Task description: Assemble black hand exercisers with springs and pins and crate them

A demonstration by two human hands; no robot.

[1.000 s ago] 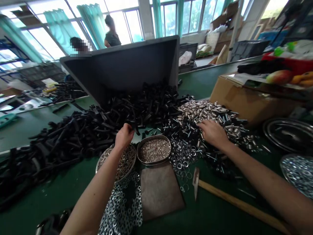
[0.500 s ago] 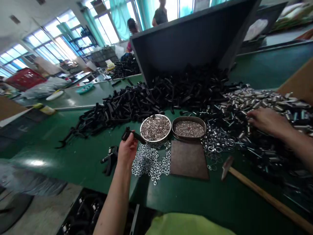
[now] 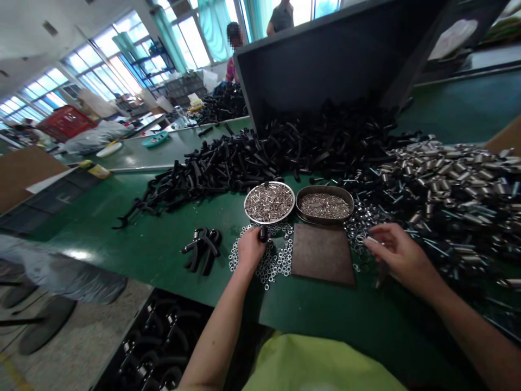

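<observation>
My left hand [image 3: 250, 251] is closed around a black plastic lever-like part [image 3: 264, 234], seen nearly end-on above scattered small metal nuts or washers [image 3: 280, 263]. My right hand [image 3: 402, 260] pinches a small silvery piece [image 3: 369, 240] between thumb and fingertips; its exact kind is too small to tell. Thin metal rings [image 3: 358, 221] lie beside those fingertips. Between the hands rests a flat brown plate [image 3: 323, 254]. Below my right hand, a hammer head [image 3: 381, 273] shows partly, and my arm hides its handle. Black parts with metal fittings [image 3: 203, 250] lie left of my left hand.
A round dish [image 3: 246, 212] of small pins and an oval tin [image 3: 299, 209] of tiny metal pieces stand behind the plate. Black parts [image 3: 228, 163] are heaped beneath a tilted grey bin [image 3: 325, 65]. Silver cylinders [image 3: 459, 174] pile up at right. Two people [image 3: 280, 19] are beyond.
My right hand has come from the silver cylinders toward the plate, now pinching a small piece. My left hand has moved right with its black part, turning it end-on. The view has shifted slightly.
</observation>
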